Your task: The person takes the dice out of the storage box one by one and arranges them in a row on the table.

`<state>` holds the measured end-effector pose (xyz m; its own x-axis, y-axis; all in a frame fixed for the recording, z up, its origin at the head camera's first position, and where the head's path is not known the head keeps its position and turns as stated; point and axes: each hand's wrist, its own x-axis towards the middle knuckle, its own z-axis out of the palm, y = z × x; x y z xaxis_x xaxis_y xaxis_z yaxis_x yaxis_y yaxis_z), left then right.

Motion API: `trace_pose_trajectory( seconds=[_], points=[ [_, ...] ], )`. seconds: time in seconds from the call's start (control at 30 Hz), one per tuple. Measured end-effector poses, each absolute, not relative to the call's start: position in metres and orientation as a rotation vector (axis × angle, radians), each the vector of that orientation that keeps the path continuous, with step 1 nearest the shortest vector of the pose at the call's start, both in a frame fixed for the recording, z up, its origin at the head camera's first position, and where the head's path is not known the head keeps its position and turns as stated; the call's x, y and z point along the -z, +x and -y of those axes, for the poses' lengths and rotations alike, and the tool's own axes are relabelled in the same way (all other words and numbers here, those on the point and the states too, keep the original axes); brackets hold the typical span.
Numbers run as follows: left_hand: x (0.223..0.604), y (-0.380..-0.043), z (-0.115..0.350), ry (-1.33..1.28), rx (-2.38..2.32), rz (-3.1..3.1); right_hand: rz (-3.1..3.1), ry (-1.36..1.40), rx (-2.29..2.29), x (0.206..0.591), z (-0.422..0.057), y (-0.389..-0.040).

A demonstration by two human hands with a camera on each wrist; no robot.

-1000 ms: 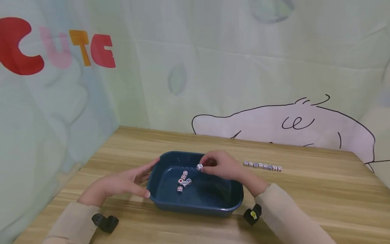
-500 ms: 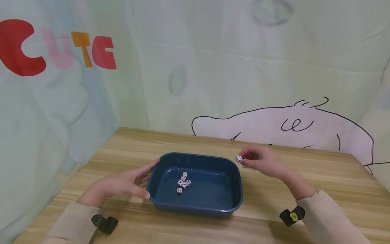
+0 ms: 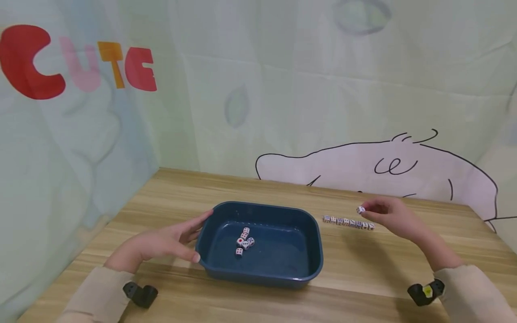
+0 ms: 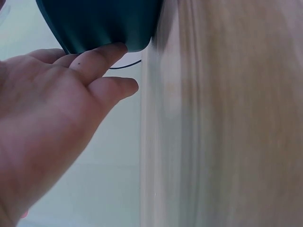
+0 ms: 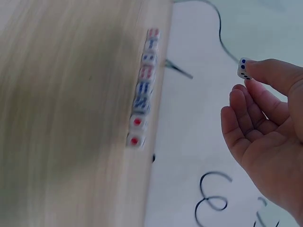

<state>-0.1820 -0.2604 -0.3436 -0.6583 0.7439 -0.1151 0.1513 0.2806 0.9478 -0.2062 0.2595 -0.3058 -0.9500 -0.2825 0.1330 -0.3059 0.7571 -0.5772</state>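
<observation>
Between thumb and fingertips my right hand pinches a white die, raised over the right end of a row of dice. In the right wrist view the held die shows blue pips, and the dice row lies below it on the table. My left hand rests against the left end of a dark blue rectangular tray, fingers and thumb spread along its rim. Several white dice lie loosely grouped inside, left of the tray's middle. The left wrist view shows fingers touching the tray's outer wall.
A wood-grain table carries the tray and the dice row. Behind it hangs a printed curtain with a cartoon figure, and another side of it with coloured letters stands at the left.
My right hand has carried the die from above the tray rightward, past its right rim, to the far end of the row. The left hand and tray stay nearly still.
</observation>
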Motion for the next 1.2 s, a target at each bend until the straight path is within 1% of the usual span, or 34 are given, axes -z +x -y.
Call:
trace_pose_trajectory(
  seconds=[0.2,0.5,0.93,1.2],
  points=[
    [0.344,-0.182,0.26,0.802,-1.391,-1.998,2.932,0.392,-0.933,0.319,-0.286,-0.213],
    [0.342,-0.182,0.26,0.814,-1.383,-1.99,2.984,0.289,-0.842,0.338,-0.309,-0.22],
    [0.343,-0.182,0.26,0.791,-1.377,-1.988,3.019,0.257,-0.825,0.353,-0.319,-0.222],
    [0.344,-0.182,0.26,0.792,-1.378,-1.992,3.048,0.26,-0.772,0.353,-0.316,-0.222]
  ],
)
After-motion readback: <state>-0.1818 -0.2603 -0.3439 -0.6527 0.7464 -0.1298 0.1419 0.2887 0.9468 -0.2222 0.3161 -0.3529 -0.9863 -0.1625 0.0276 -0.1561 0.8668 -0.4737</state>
